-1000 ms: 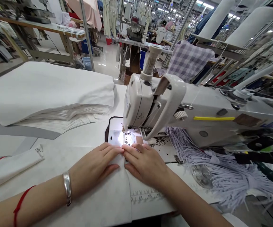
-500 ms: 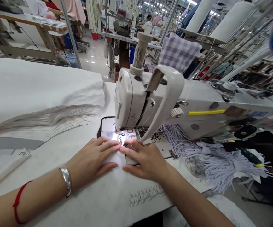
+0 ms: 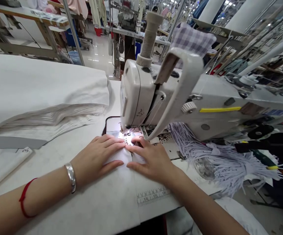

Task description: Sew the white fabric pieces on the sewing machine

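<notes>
At the lit presser foot [image 3: 128,135], the left hand [image 3: 98,158] and right hand [image 3: 152,160] are laid flat and open on the white cloth [image 3: 118,195], fingertips almost touching, with nothing gripped. The cloth is spread over the table [image 3: 55,156] up to the sewing machine [image 3: 141,94]. A ruler [image 3: 154,195] is seen beside the right wrist. A fabric stack [image 3: 43,91] is piled at left and pale strips [image 3: 220,156] at right.
</notes>
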Tool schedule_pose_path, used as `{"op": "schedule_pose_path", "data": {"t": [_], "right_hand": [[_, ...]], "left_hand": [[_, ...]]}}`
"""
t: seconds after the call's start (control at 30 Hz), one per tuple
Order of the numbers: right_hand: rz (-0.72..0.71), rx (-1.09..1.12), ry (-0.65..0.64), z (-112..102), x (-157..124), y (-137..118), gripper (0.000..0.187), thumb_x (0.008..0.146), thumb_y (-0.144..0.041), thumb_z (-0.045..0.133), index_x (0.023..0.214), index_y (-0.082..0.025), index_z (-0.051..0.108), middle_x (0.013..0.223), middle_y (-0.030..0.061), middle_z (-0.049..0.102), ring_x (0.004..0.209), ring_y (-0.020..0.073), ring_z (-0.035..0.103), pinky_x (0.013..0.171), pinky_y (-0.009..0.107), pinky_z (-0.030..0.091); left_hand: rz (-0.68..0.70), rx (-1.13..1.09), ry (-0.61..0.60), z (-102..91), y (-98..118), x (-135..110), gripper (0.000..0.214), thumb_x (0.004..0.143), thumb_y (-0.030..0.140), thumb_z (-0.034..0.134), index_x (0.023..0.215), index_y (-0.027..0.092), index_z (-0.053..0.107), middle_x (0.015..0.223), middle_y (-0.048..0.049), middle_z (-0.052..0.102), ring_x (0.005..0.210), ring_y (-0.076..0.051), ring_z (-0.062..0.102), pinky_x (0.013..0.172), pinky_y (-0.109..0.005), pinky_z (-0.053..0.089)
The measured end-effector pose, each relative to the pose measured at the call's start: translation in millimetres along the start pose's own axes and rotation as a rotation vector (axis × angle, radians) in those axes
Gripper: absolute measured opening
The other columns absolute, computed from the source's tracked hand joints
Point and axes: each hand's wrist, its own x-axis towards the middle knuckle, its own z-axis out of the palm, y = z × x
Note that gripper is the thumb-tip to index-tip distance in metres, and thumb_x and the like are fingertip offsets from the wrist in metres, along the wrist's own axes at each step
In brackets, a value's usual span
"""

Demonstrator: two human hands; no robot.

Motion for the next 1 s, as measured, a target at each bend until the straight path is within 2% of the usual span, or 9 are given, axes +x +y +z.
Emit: {"op": "schedule_pose_path", "data": {"t": [0.1,0.17,0.27,0.47,0.57,0.8,1.0], "right_hand": [[0.203,-0.016,0.035,4.7,9.3,-16.4,0.042,0.082,-0.056,0.058,0.106,-0.022,0.063,0.097,0.0053,0.065,0.093,0.0238,0.059,0.070,0.032,0.043],[0.297,-0.066,0.045,8.5,17.0,-25.9,0.032,0.082,-0.045,0.060,0.098,-0.018,0.064,0.088,0.0057,0.066,0.085,0.0235,0.061,0.067,0.032,0.044],[0.354,-0.151,0.053,13.1,25.8,-34.1,0.015,0.086,-0.030,0.055,0.086,-0.018,0.063,0.082,0.0064,0.066,0.075,0.0213,0.063,0.062,0.031,0.043],[0.428,-0.230,0.155,23.1,28.0,-34.0,0.017,0.086,-0.027,0.051,0.076,-0.018,0.062,0.069,0.0069,0.064,0.069,0.0224,0.063,0.057,0.030,0.041],[0.439,-0.232,0.161,27.9,27.7,-31.5,0.018,0.086,-0.029,0.048,0.078,-0.019,0.062,0.064,0.0055,0.062,0.068,0.0217,0.062,0.059,0.030,0.041],[0.438,-0.243,0.080,32.2,30.1,-26.8,0.021,0.088,-0.028,0.044,0.089,-0.022,0.064,0.065,0.0039,0.061,0.062,0.0188,0.058,0.060,0.029,0.040],[0.311,-0.239,0.193,41.4,29.8,-21.0,0.024,0.088,-0.025,0.042,0.093,-0.026,0.066,0.066,0.0018,0.062,0.057,0.0159,0.054,0.061,0.029,0.042]], "left_hand": [[0.035,0.011,-0.034,-4.8,-2.5,-0.8,0.037,0.093,0.040,0.048,0.124,0.020,0.052,0.124,-0.0065,0.062,0.111,-0.024,0.053,0.090,-0.039,0.043],[0.058,0.037,-0.048,-6.7,-3.8,-1.7,0.037,0.092,0.039,0.049,0.125,0.021,0.053,0.125,-0.0056,0.062,0.112,-0.024,0.054,0.090,-0.039,0.043],[0.045,0.042,-0.027,-6.4,-4.1,-3.2,0.038,0.091,0.040,0.049,0.124,0.022,0.055,0.125,-0.0054,0.062,0.111,-0.025,0.054,0.091,-0.040,0.043],[0.045,0.070,-0.010,-3.3,-4.1,-4.9,0.038,0.093,0.040,0.045,0.123,0.021,0.057,0.127,-0.0049,0.061,0.111,-0.025,0.052,0.091,-0.040,0.042],[0.047,0.076,-0.004,-2.6,-5.4,-4.9,0.037,0.092,0.038,0.047,0.123,0.021,0.057,0.127,-0.0046,0.061,0.112,-0.025,0.052,0.091,-0.040,0.041],[0.033,0.061,0.006,0.0,-8.2,-4.1,0.039,0.091,0.038,0.048,0.127,0.023,0.053,0.127,-0.0047,0.061,0.114,-0.025,0.052,0.094,-0.039,0.040],[0.036,0.051,0.018,0.1,-9.9,-3.4,0.038,0.091,0.038,0.048,0.126,0.024,0.053,0.128,-0.0033,0.061,0.114,-0.025,0.052,0.093,-0.039,0.039]]}}
